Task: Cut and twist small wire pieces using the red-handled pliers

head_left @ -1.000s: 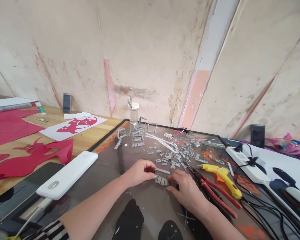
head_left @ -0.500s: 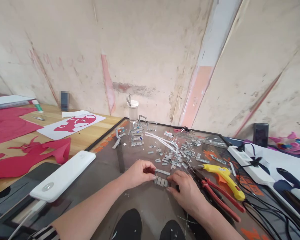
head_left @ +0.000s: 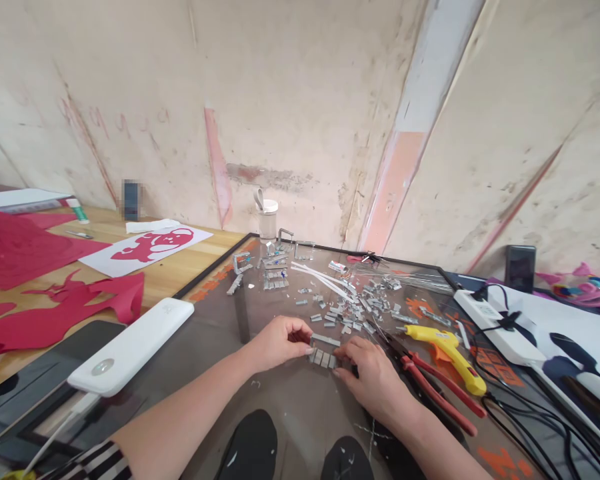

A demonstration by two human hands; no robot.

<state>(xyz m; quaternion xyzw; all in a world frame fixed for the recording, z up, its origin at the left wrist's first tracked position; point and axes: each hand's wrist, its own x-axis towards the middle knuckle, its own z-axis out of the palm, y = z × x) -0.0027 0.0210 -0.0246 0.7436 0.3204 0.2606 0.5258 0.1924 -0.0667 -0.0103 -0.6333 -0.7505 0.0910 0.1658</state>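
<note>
A small grey segmented piece [head_left: 323,359], made of short blocks in a row, is held low over the dark tabletop. The thumb and fingers of my left hand [head_left: 284,341] are closed at its left end. At its right end, the thumb and curled fingers of my right hand [head_left: 369,365] close on it. Just behind the blocks runs a thin grey strip [head_left: 326,340]; whether the two are joined I cannot tell. Beyond my hands lies a scatter of small grey clips [head_left: 367,303], and similar segmented pieces [head_left: 276,277] stand farther back.
Red-handled pliers [head_left: 443,393] and a yellow glue gun [head_left: 445,347] lie right of my right hand. Farther right are a white power strip [head_left: 500,333] and black cables. A white power bank [head_left: 135,347] and red cut-outs [head_left: 75,313] are at left. A lidded jar [head_left: 267,223] stands behind.
Both hands keep their hold on the grey segmented piece, almost unmoved. The view has shifted slightly, so things at the left appear a little farther right.
</note>
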